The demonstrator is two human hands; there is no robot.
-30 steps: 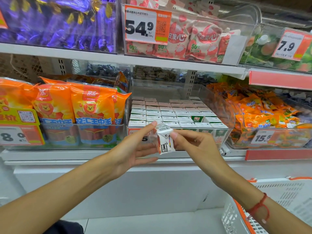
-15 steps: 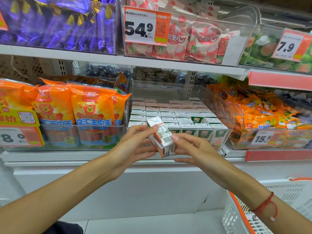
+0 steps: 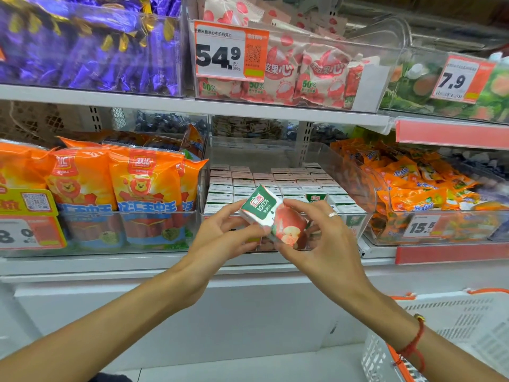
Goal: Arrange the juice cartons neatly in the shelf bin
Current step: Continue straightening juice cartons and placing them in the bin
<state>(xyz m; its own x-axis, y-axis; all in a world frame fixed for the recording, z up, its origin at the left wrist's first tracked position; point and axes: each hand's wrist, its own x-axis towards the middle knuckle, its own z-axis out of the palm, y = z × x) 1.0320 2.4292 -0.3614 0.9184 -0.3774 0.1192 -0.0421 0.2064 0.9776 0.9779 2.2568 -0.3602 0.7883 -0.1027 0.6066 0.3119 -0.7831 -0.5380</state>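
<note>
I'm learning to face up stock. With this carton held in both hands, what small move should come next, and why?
Probably turn the juice carton upright and carry it forward toward the shelf bin. Both the left hand and right hand pinch it tilted, in front of the bin, while the cartons in the bin stand upright in even rows.

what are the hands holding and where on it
One small juice carton, held tilted in front of the shelf bin. The left hand pinches its left end, the right hand its right end.
</note>
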